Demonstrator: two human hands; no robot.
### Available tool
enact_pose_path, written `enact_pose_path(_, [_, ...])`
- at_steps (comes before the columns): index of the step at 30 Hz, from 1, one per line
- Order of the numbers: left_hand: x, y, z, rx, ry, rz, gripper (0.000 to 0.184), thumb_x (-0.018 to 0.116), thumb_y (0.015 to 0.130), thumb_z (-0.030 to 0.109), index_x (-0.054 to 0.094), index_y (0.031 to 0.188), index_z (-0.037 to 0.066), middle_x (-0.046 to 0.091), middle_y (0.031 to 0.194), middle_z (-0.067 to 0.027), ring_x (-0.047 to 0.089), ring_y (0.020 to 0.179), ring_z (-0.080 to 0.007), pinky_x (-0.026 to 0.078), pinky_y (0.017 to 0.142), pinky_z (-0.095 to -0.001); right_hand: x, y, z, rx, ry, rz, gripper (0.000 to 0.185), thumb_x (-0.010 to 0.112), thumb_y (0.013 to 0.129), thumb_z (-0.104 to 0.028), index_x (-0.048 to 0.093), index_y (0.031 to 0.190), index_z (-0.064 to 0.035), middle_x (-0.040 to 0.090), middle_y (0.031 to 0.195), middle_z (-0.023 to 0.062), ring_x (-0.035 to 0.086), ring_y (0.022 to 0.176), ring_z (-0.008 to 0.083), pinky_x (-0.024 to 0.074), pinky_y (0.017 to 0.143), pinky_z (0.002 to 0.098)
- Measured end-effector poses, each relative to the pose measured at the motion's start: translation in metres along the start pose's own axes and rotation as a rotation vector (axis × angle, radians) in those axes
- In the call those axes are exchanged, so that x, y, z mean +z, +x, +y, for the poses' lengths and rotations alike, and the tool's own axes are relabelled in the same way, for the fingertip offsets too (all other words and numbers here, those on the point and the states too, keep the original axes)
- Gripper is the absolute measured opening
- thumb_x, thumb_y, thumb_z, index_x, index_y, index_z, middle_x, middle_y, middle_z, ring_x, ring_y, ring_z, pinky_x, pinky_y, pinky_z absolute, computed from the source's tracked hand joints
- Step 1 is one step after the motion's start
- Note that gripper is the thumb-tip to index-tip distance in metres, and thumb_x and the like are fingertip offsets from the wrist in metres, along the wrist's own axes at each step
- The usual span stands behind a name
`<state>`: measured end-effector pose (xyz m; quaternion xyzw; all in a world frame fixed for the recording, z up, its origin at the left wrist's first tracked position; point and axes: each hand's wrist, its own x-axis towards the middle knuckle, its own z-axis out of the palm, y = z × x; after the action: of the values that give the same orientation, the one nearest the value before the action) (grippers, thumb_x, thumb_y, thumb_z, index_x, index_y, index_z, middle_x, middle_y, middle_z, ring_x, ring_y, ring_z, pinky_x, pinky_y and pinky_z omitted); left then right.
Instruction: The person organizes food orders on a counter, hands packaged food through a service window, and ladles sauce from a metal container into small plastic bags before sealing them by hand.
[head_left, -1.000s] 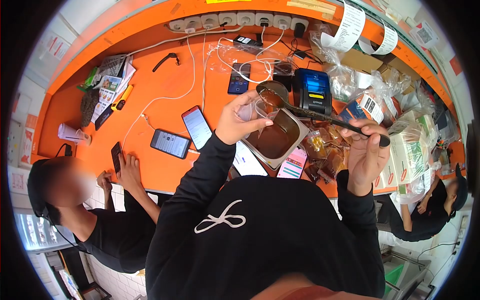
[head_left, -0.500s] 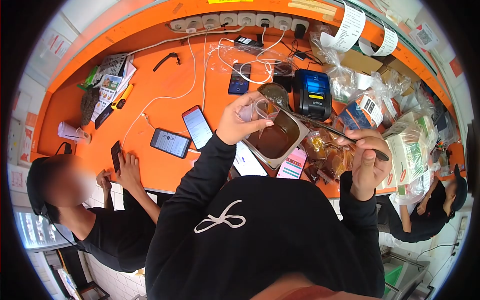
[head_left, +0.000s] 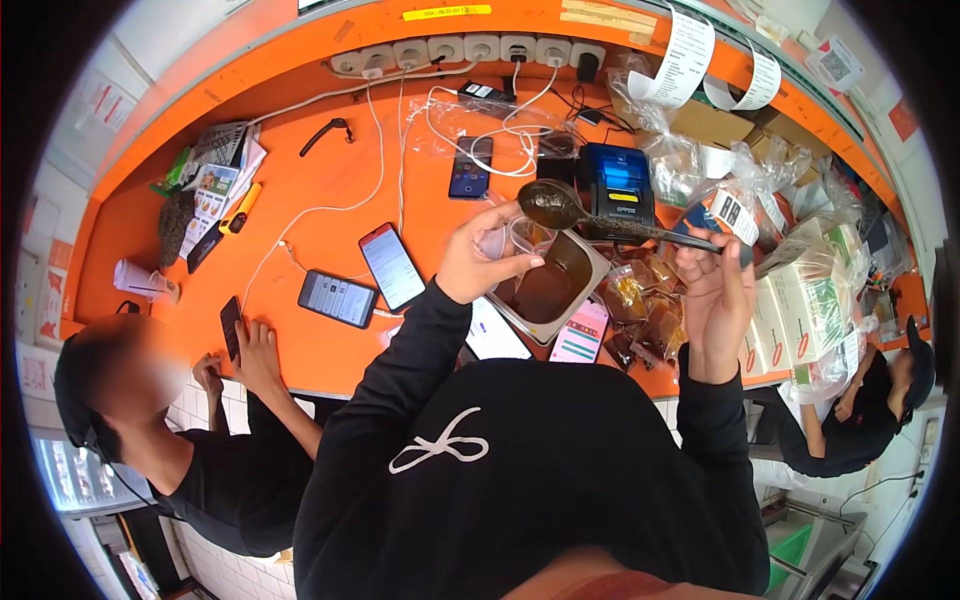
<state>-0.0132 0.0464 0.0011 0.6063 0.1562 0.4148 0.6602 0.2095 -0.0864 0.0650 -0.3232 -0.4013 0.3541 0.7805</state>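
My left hand is closed around a small clear plastic cup with some brown sauce showing inside. In my right hand is the dark handle of a ladle, its sauce-coated bowl beside and just beyond the cup. The handle runs almost level to the right, gripped near its end between thumb and fingers. Below the cup and ladle stands a metal pan holding brown sauce, partly hidden by my left hand. Several small sauce-filled plastic packets lie right of the pan.
Phones and white cables lie across the orange table. A blue-and-black printer stands behind the pan. Bagged goods and boxes fill the right side. One person sits left, with a hand at a phone; another is at right.
My right hand has moved away from my body, bringing the ladle's handle nearer level. The ladle's bowl, tilted at the cup's far side before, has turned. My left hand still holds the cup.
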Motion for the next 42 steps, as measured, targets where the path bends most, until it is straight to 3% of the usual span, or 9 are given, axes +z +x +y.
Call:
enact_pose_path(8, [-0.004, -0.006, -0.015, -0.002, -0.006, -0.008, 0.057, 0.065, 0.069, -0.009, 0.042, 0.121, -0.004, 0.053, 0.111, -0.0107, 0.054, 0.092, -0.0134, 0.045, 0.078, -0.0238, -0.023, -0.009, 0.031, 0.458, 0.454, 0.312, 0.015, 0.049, 0.088, -0.011, 0.051, 0.093, 0.003, 0.058, 0.096, 0.0149, 0.059, 0.085, 0.0199, 0.0499, 0.08, 0.0271])
enact_pose_path(14, [-0.02, -0.024, -0.017, 0.124, 0.069, 0.051, 0.053, 0.057, 0.076, -0.002, 0.036, 0.125, -0.004, 0.049, 0.115, -0.0202, 0.05, 0.104, -0.0258, 0.046, 0.083, -0.0352, -0.043, -0.039, 0.066, 0.44, 0.734, 0.397, 0.013, 0.049, 0.086, -0.008, 0.053, 0.091, 0.002, 0.06, 0.093, 0.0153, 0.059, 0.088, 0.0228, 0.0492, 0.081, 0.0322])
enact_pose_path(17, [-0.051, -0.041, -0.035, 0.092, -0.063, 0.134, 0.054, 0.059, 0.077, 0.004, 0.035, 0.125, -0.003, 0.052, 0.108, -0.0166, 0.054, 0.073, -0.0131, 0.044, 0.057, -0.021, -0.056, -0.054, 0.101, 0.411, 0.419, 0.362, 0.015, 0.044, 0.086, -0.008, 0.05, 0.096, 0.0015, 0.057, 0.096, 0.0161, 0.059, 0.087, 0.0283, 0.0486, 0.079, 0.0392])
enact_pose_path(23, [-0.052, -0.041, -0.011, 0.036, -0.067, 0.158, 0.056, 0.058, 0.077, 0.005, 0.033, 0.126, -0.004, 0.047, 0.114, -0.0195, 0.051, 0.066, -0.0089, 0.039, 0.052, -0.016, -0.031, -0.041, 0.093, 0.611, -0.284, -0.063, 0.025, 0.051, 0.087, -0.019, 0.052, 0.102, 0.0013, 0.054, 0.102, 0.0126, 0.058, 0.088, 0.0248, 0.0476, 0.074, 0.0296])
enact_pose_path(25, [-0.051, -0.04, 0.006, -0.029, 0.054, 0.056, 0.064, 0.061, 0.077, 0.023, 0.032, 0.127, -0.005, 0.046, 0.117, -0.0182, 0.051, 0.087, -0.0132, 0.041, 0.072, -0.0214, -0.022, -0.031, 0.081, -0.221, -1.155, -0.105, 0.031, 0.055, 0.084, -0.025, 0.053, 0.1, 0.0005, 0.051, 0.097, 0.0149, 0.05, 0.092, 0.0274, 0.0423, 0.078, 0.0349])
enact_pose_path(29, [-0.033, -0.034, 0.019, 0.07, -0.004, 0.02, 0.067, 0.063, 0.073, 0.02, 0.031, 0.125, -0.008, 0.048, 0.113, -0.0209, 0.053, 0.076, -0.0127, 0.043, 0.06, -0.0199, 0.009, -0.01, 0.062, -0.295, -0.999, -0.245, 0.042, 0.062, 0.076, -0.034, 0.056, 0.101, -0.0007, 0.05, 0.095, 0.0155, 0.046, 0.095, 0.0299, 0.0381, 0.082, 0.0386])
enact_pose_path(33, [-0.007, -0.04, 0.024, 0.07, -0.074, -0.112, 0.065, 0.064, 0.071, 0.027, 0.037, 0.12, -0.006, 0.049, 0.11, -0.0205, 0.053, 0.091, -0.0223, 0.041, 0.08, -0.0306, 0.052, -0.019, 0.07, 0.087, -0.555, -0.691, 0.043, 0.069, 0.068, -0.036, 0.057, 0.087, 0.0011, 0.059, 0.081, 0.0138, 0.058, 0.078, 0.0257, 0.0443, 0.069, 0.0344])
enact_pose_path(36, [0.001, -0.041, 0.033, 0.009, -0.08, -0.203, 0.058, 0.065, 0.072, 0.032, 0.044, 0.112, -0.005, 0.049, 0.11, -0.0201, 0.051, 0.099, -0.0252, 0.04, 0.087, -0.0352, 0.063, -0.03, 0.074, 0.208, -0.413, -0.594, 0.025, 0.068, 0.07, -0.018, 0.057, 0.079, 0.0015, 0.06, 0.07, 0.0091, 0.058, 0.066, 0.0159, 0.0432, 0.058, 0.0295])
enact_pose_path(42, [0.002, -0.053, 0.019, 0.207, 0.093, 0.025, 0.031, 0.064, 0.073, 0.015, 0.05, 0.094, -0.005, 0.053, 0.088, -0.0138, 0.05, 0.061, -0.0138, 0.042, 0.061, -0.0245, 0.059, -0.036, 0.065, 0.099, -0.374, -0.569, 0.019, 0.064, 0.077, -0.018, 0.057, 0.081, -0.0005, 0.056, 0.067, 0.0078, 0.053, 0.063, 0.0164, 0.041, 0.057, 0.0291])
